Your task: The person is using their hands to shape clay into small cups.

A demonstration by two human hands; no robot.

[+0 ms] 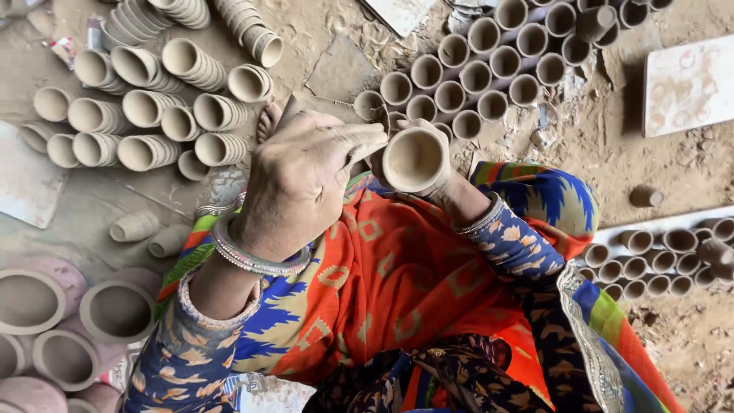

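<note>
My right hand [451, 187] holds a small unfired clay cup [415, 159] from below, over my lap, with its open mouth turned up toward me. My left hand [302, 180] reaches across from the left. Its fingers are pressed together and lie against the cup's left rim and side. Metal bangles sit on both wrists. I cannot see whether the left fingers hold anything small. Orange patterned cloth [382, 283] covers my lap under the hands.
Nested stacks of clay cups [145, 107] lie on the dirt floor at the upper left. Upright cups [489, 69] stand in rows at the top right, more lie on a white board [657, 256] at the right. Larger clay pots [69, 321] sit at the lower left. A bare foot [267, 121] shows near the stacks.
</note>
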